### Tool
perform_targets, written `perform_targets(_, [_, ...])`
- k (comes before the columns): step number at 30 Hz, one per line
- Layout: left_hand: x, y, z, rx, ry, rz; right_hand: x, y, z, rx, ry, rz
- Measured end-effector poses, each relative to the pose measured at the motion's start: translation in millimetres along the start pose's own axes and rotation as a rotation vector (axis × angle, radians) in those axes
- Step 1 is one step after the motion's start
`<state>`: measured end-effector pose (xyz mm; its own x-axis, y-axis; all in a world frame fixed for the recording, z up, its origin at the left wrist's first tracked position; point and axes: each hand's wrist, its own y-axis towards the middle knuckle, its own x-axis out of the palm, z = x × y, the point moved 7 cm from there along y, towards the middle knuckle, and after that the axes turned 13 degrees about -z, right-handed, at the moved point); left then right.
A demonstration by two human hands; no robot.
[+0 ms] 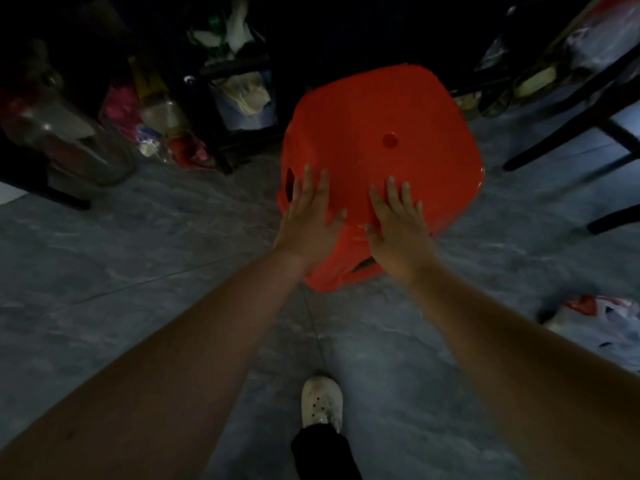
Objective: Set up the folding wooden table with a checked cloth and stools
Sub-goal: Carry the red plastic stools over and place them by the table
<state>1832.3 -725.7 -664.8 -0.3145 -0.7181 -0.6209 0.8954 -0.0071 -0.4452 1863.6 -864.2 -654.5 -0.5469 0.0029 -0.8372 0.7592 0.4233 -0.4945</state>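
Stool: red plastic stool, on grey floor.
L hand: left hand flat on seat, fingers straight.
R hand: right hand flat on seat, fingers spread.

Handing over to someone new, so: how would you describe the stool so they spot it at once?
On the grey floor, between the clutter and the dark frame, ahead of the white shoe, is the stool. The left hand and right hand lie flat on its seat. It is the one big bright-red thing, with a round dimple in the seat.
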Motion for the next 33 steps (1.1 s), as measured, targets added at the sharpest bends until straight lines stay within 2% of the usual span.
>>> perform_targets(3, [-6.8,2.5,-9.0,-0.026,0.047,-0.026,12.2,-21.1,-17.7,-0.012,0.048,-0.013])
perform_targets(7, [-0.3,-40.3,-38.7,-0.06,0.092,-0.027,20.8,-58.4,-44.4,-0.095,0.119,-0.096])
perform_targets(10, [0.4,-62.3,-42.4,-0.064,0.103,0.003,-18.1,-51.5,-10.3,0.01,0.336,0.103])
perform_targets(12, [-1.2,-56.0,-44.4,-0.099,-0.02,0.034,-43.0,-29.4,37.1,0.193,0.354,0.227])
perform_targets(14, [-2.3,-40.8,-49.5,-0.186,-0.278,0.09,-47.6,-3.1,80.0,0.37,0.44,0.146])
perform_targets(17, [7.9,-22.7,-52.5,-0.283,-0.526,0.108,-35.1,27.4,103.5,0.368,0.653,-0.015])
perform_targets(19, [12.3,-21.9,-53.0,-0.296,-0.555,0.148,-32.8,30.3,101.7,0.314,0.623,-0.023])
perform_targets(25, [0.6,-89.5,-91.0,-0.354,-0.66,0.245,-16.1,-16.7,43.7,0.209,0.56,-0.013])
perform_targets(28, [-7.6,-158.7,-122.3,-0.38,-0.667,0.295,-1.2,-49.0,-16.6,0.154,0.516,-0.039])
perform_targets(33, [-14.3,-304.5,-190.3,-0.492,-0.697,0.52,33.7,-103.2,-140.5,-0.034,0.472,-0.072])
